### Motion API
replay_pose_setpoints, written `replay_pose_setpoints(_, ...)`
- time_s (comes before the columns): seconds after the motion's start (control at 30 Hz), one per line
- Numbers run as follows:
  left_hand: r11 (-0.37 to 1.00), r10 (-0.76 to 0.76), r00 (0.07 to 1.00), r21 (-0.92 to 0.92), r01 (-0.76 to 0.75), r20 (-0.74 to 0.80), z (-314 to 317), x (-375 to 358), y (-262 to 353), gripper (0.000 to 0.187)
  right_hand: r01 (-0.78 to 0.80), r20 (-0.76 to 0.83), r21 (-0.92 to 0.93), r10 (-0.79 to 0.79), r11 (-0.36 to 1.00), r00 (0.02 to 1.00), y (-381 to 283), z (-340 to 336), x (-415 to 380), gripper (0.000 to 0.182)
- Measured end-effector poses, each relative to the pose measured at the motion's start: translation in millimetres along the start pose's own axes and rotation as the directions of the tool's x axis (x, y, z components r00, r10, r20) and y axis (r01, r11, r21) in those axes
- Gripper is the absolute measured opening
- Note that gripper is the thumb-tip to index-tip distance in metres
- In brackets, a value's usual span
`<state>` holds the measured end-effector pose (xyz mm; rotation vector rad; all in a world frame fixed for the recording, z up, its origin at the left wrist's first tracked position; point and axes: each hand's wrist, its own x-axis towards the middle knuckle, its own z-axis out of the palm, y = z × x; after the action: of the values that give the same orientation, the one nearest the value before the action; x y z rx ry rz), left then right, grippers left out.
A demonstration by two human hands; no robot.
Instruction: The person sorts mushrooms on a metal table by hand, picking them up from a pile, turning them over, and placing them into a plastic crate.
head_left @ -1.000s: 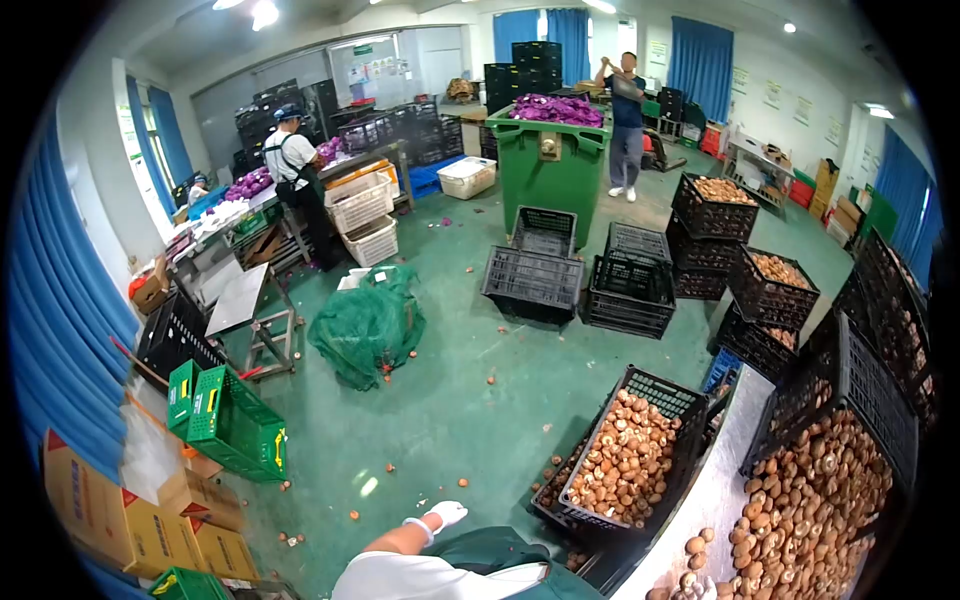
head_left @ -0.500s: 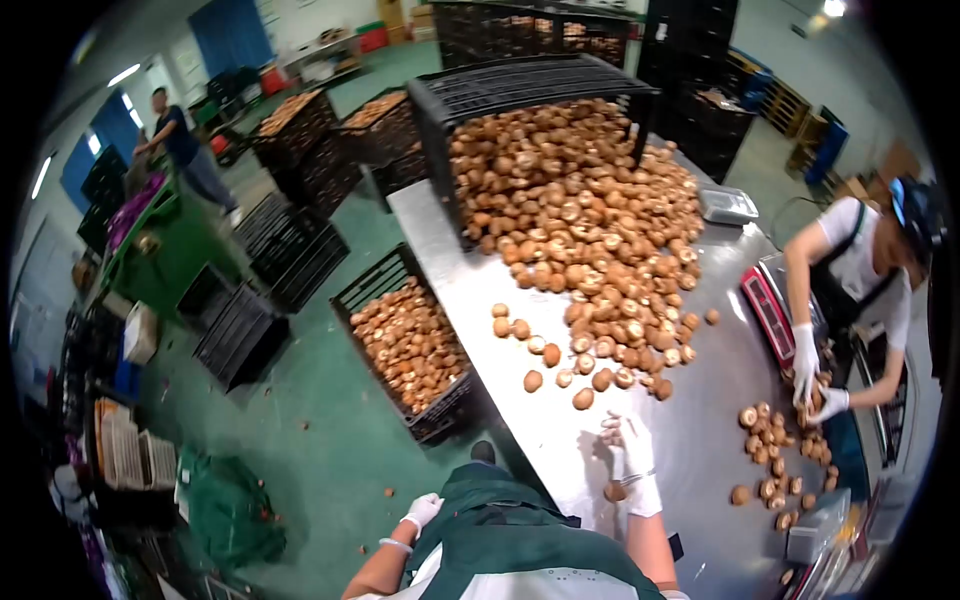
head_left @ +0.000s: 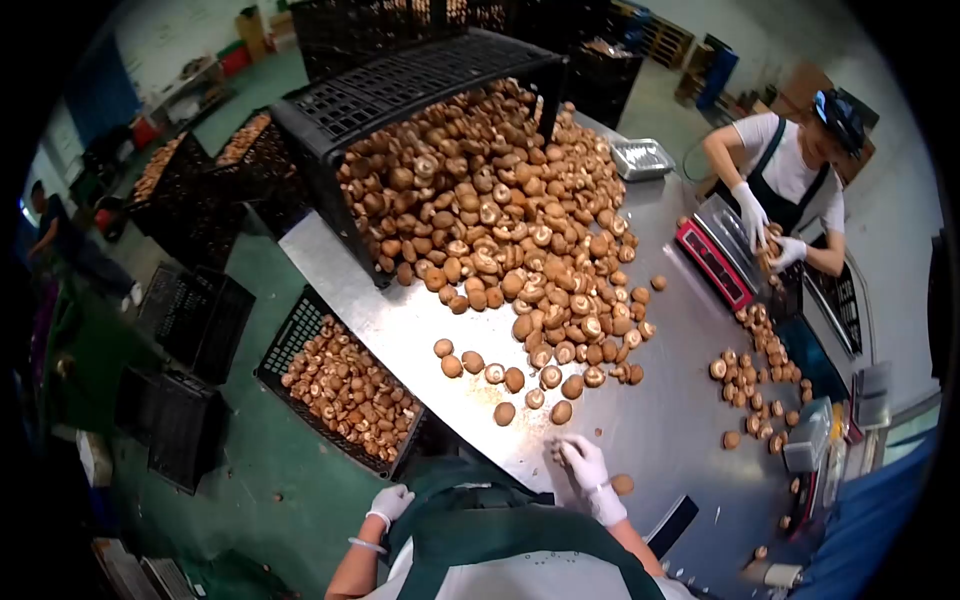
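Note:
My right hand [head_left: 583, 464], in a white glove, hovers low over the metal table [head_left: 640, 430]. Its fingers are slightly bent and apart, and I see nothing held in them. Just beyond the fingertips lie loose brown mushrooms [head_left: 561, 412], and a single mushroom [head_left: 621, 484] rests beside the wrist. A large heap of mushrooms [head_left: 480, 200] spills from a black crate [head_left: 400, 85] tipped on its side. My left hand [head_left: 391, 502], gloved too, hangs beside my green apron [head_left: 520, 535] with its fingers curled closed. Nothing shows in it.
Left of the table stands a crate of mushrooms [head_left: 350, 390] on the green floor. Across the table a co-worker [head_left: 790, 180] handles mushrooms by a red scale [head_left: 712, 262]. A phone [head_left: 672, 524] lies to my right. Dark crates [head_left: 190, 425] stand farther left.
My view has turned to the right, so the table and heap sit farther left. My right hand remains low over the table. The co-worker still handles mushrooms.

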<state>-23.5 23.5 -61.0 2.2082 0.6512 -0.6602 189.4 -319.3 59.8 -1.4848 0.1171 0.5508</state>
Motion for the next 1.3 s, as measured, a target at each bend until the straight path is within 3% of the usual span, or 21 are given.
replay_pose_setpoints(0.07,0.999,-0.017,0.999,0.03,0.016,0.042,-29.5,11.5,-1.0,0.03,0.039,-0.018,-0.042,-0.039,0.998,0.999,-27.5,34.5,20.0,0.019)
replay_pose_setpoints(0.13,0.995,0.101,0.995,0.017,-0.102,0.016,-61.0,33.5,-2.1,0.031,0.322,0.047,-0.558,-0.358,0.765,0.933,-71.9,69.7,36.8,0.024)
replay_pose_setpoints(0.17,0.977,0.21,0.978,-0.029,-0.211,-0.018,-69.9,42.3,-6.3,0.032,0.419,0.135,-0.655,-0.449,0.628,0.883,-73.2,76.0,56.3,0.028)
replay_pose_setpoints(0.2,0.972,0.213,0.977,-0.099,-0.215,-0.03,-91.6,47.8,11.4,0.03,0.382,0.096,-0.64,-0.423,0.667,0.901,-90.4,99.3,59.8,0.03)
replay_pose_setpoints(0.27,0.889,0.259,0.958,-0.357,-0.285,-0.121,-145.2,48.2,72.4,0.018,0.455,0.242,-0.788,-0.471,0.415,0.848,-96.1,122.4,84.1,0.04)
replay_pose_setpoints(0.3,0.862,0.314,0.92,-0.336,-0.38,-0.235,-158.0,60.6,88.3,0.016,0.494,0.34,-0.847,-0.512,0.198,0.789,-87.0,128.4,98.3,0.049)
replay_pose_setpoints(0.33,0.809,0.365,0.865,-0.342,-0.477,-0.344,-164.0,79.2,98.9,0.012,0.487,0.383,-0.866,-0.477,0.113,0.791,-84.8,135.3,107.7,0.048)
replay_pose_setpoints(0.37,0.808,0.473,0.774,-0.145,-0.572,-0.421,-187.1,78.3,131.4,0.009,0.48,0.422,-0.877,-0.441,0.025,0.792,-83.3,139.8,115.8,0.047)
replay_pose_setpoints(0.4,0.782,0.448,0.766,-0.213,-0.586,-0.462,-191.5,87.9,151.5,0.013,0.47,0.409,-0.882,-0.455,0.025,0.791,-77.0,139.4,125.4,0.047)
replay_pose_setpoints(0.47,0.718,0.637,0.616,0.065,-0.693,-0.464,-191.8,120.0,171.3,0.032,0.378,0.379,-0.925,-0.163,-0.038,0.911,-68.6,140.8,143.4,0.04)
replay_pose_setpoints(0.5,0.65,0.731,0.533,0.199,-0.733,-0.426,-194.1,131.8,187.3,0.038,0.403,0.4,-0.914,-0.23,-0.038,0.887,-68.9,138.2,144.1,0.03)
replay_pose_setpoints(0.57,0.595,0.803,0.551,0.266,-0.758,-0.227,-192.6,148.1,202.6,0.044,0.297,0.296,-0.954,-0.222,-0.033,0.929,-73.3,141.3,150.8,0.025)
replay_pose_setpoints(0.63,0.601,0.798,0.586,0.263,-0.755,-0.142,-191.1,157.7,211.3,0.037,0.352,0.344,-0.936,-0.261,-0.014,0.902,-78.3,146.9,145.7,0.03)
replay_pose_setpoints(0.73,0.63,0.772,0.602,0.123,-0.767,-0.202,-191.4,157.4,215.5,0.034,0.418,0.416,-0.908,-0.193,-0.032,0.889,-83.4,165.5,141.0,0.041)
replay_pose_setpoints(0.83,0.647,0.737,0.627,-0.005,-0.762,-0.252,-208.6,154.2,196.4,0.035,0.389,0.362,-0.912,-0.187,0.131,0.913,-72.0,157.9,163.8,0.047)
replay_pose_setpoints(0.93,0.799,0.569,0.711,0.075,-0.596,-0.413,-253.2,131.7,149.0,0.037,0.232,0.173,-0.802,-0.157,0.55,0.972,-78.5,152.6,172.0,0.053)
replay_pose_setpoints(1.03,0.892,0.448,0.695,0.336,-0.303,-0.562,-277.9,123.4,77.4,0.045,0.346,0.443,-0.495,-0.111,0.797,0.889,-83.7,202.8,164.9,0.069)
replay_pose_setpoints(1.13,0.917,0.387,0.656,0.346,-0.199,-0.648,-285.9,115.5,77.2,0.055,0.675,0.606,-0.593,-0.309,0.439,0.733,-105.4,226.9,167.6,0.082)
replay_pose_setpoints(1.2,0.859,0.511,0.592,0.35,-0.373,-0.623,-285.9,122.6,122.0,0.051,0.606,0.483,-0.652,-0.367,0.456,0.795,-124.1,211.6,202.7,0.086)
replay_pose_setpoints(1.23,0.809,0.584,0.562,0.361,-0.464,-0.585,-284.6,128.5,148.6,0.049,0.57,0.419,-0.801,-0.511,0.183,0.751,-125.4,204.5,227.6,0.088)
replay_pose_setpoints(1.3,0.747,0.635,0.576,0.218,-0.628,-0.514,-276.3,142.0,212.9,0.048,0.31,0.248,-0.941,-0.342,0.137,0.906,-189.7,201.6,235.1,0.09)
